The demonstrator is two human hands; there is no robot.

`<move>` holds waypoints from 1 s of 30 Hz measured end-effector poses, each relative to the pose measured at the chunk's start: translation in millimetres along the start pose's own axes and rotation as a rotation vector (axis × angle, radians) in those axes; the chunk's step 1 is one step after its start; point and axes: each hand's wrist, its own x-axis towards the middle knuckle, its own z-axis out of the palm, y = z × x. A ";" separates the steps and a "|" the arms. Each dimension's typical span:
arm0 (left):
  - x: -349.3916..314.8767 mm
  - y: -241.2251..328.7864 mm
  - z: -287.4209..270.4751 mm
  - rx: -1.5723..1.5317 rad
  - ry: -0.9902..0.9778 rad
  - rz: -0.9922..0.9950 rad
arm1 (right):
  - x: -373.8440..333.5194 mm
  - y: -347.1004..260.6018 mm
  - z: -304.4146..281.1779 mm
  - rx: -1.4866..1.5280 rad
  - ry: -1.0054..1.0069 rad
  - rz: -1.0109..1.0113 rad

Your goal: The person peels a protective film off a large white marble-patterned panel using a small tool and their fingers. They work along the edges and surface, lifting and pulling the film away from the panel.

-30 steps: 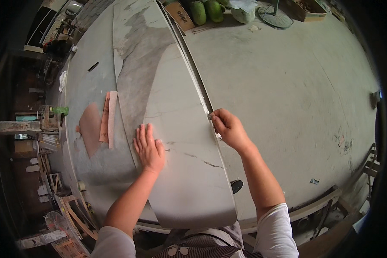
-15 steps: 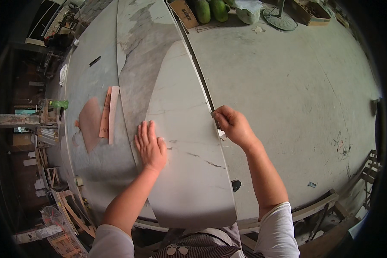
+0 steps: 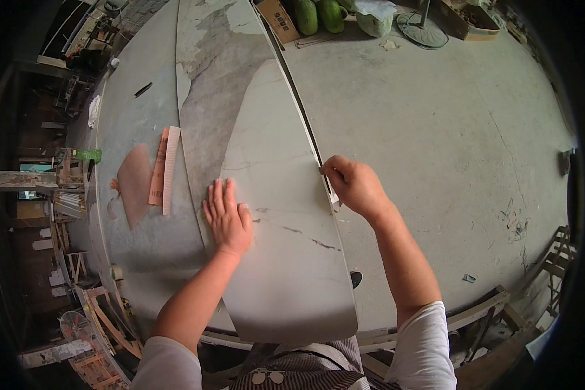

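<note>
A long pale marble-look panel [image 3: 273, 279] with grey veins and a rounded near corner runs away from my body across the table. My left hand [image 3: 227, 218] lies flat near its left edge, fingers stretched out and pressed together on the surface. At the panel's right edge my right hand [image 3: 354, 185] is closed in a pinch, knuckles up. Whatever it grips is mostly hidden; a small whitish piece shows just below the fingers, against the edge.
Brown sandpaper [image 3: 135, 185] and narrow orange-pink strips [image 3: 164, 170] lie left of the panel, with a black pen-like item [image 3: 143, 90] farther off. Green melons [image 3: 318, 16], a cardboard box [image 3: 276, 21] and a round metal base [image 3: 422, 30] stand on the floor beyond.
My right hand has shifted very slightly along the panel's right edge, still pinched. My left hand stays flat in the same spot on the panel.
</note>
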 end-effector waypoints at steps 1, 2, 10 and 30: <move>0.1 -0.1 0.3 -0.002 0.001 -0.001 | -0.2 0.7 0.9 0.018 0.001 0.010; 0.0 -0.2 0.5 -0.004 0.002 -0.002 | -0.5 1.6 2.2 0.047 0.019 0.001; -0.3 -0.3 1.1 -0.006 0.007 0.004 | -0.9 7.4 11.3 0.141 0.073 0.019; 0.4 0.4 1.6 0.005 0.017 0.001 | 1.2 -5.1 0.5 -0.037 0.004 0.012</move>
